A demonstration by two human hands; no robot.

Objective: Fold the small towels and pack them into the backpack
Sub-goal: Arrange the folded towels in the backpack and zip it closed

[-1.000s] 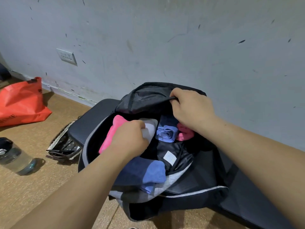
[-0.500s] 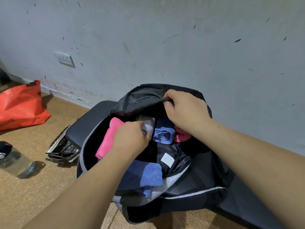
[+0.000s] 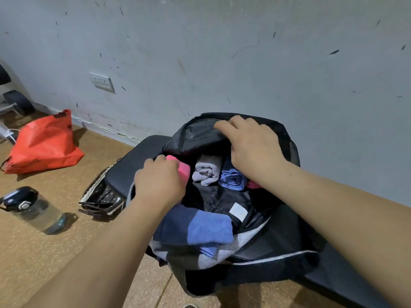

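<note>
The black backpack (image 3: 278, 247) lies open on the floor against the wall. Inside it sit a rolled grey towel (image 3: 206, 172), a rolled blue towel (image 3: 232, 178) and a bit of a pink one (image 3: 252, 185) under my right wrist. My left hand (image 3: 160, 183) curls over another pink towel (image 3: 183, 168) at the left side of the opening. My right hand (image 3: 251, 147) grips the backpack's upper flap (image 3: 200, 134) and holds it up. A folded blue towel (image 3: 200, 227) rests on the front edge of the bag.
A red bag (image 3: 44, 143) and a water bottle (image 3: 33, 210) lie on the cork floor to the left. A black pad (image 3: 133, 165) sits under the backpack, with a black-and-white item (image 3: 100, 196) beside it. The grey wall with a socket (image 3: 101, 82) is close behind.
My left hand let go of the grey rolled towel, which now stands in the bag, and moved left onto the pink towel. My right hand kept holding the flap.
</note>
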